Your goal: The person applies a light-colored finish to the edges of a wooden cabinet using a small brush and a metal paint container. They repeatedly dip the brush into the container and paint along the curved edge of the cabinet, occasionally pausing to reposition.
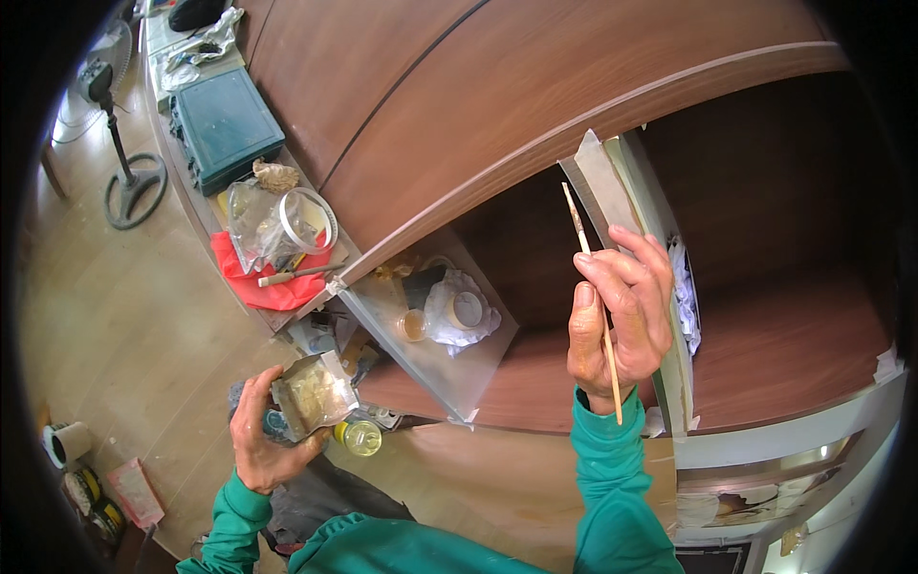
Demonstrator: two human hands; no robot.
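My right hand pinches a thin paintbrush with a pale wooden handle between thumb and fingers. Its dark-stained tip points up beside the front edge of an upright divider in the brown cabinet, apart from it as far as I can tell. Pale paper or tape strips run along that divider. My left hand, lower left, grips the sides of a small open box whose inside is smeared with something yellowish. Just beyond that box is a clear jar of yellowish liquid.
A glassy shelf bears a cup and a white cloth bundle. On the ledge at left lie a green case, a roll of tape, plastic bags and a red cloth. A round-based stand is on the floor.
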